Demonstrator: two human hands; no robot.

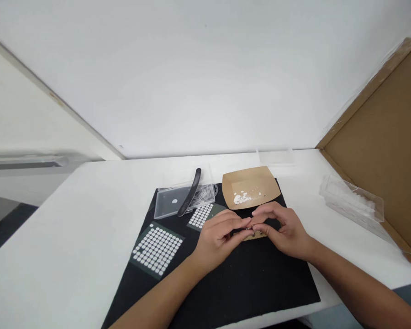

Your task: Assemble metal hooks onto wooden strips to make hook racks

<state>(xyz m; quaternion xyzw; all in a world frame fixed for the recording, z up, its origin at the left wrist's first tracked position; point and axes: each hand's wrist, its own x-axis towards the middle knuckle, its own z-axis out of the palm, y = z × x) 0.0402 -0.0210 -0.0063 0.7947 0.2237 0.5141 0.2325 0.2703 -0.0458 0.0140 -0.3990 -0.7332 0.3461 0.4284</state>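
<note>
My left hand (pixel 219 237) and my right hand (pixel 281 228) meet over the middle of a black mat (pixel 246 283). Both pinch with fingers pressed together around a small brown card (pixel 255 236) that lies on the mat; tiny dark pieces show between the fingertips, too small to name. Just behind the hands sits a brown paper tray (pixel 250 186) with white bits in it. Two dark sheets of white round dots lie to the left, a large one (pixel 156 249) and a smaller one (pixel 201 214).
A clear plastic box (pixel 173 202) with a black curved tool (pixel 191 192) across it stands at the mat's back left. A clear tray (pixel 352 201) lies at the right by a cardboard panel (pixel 383 151). White table (pixel 71 228), white wall behind.
</note>
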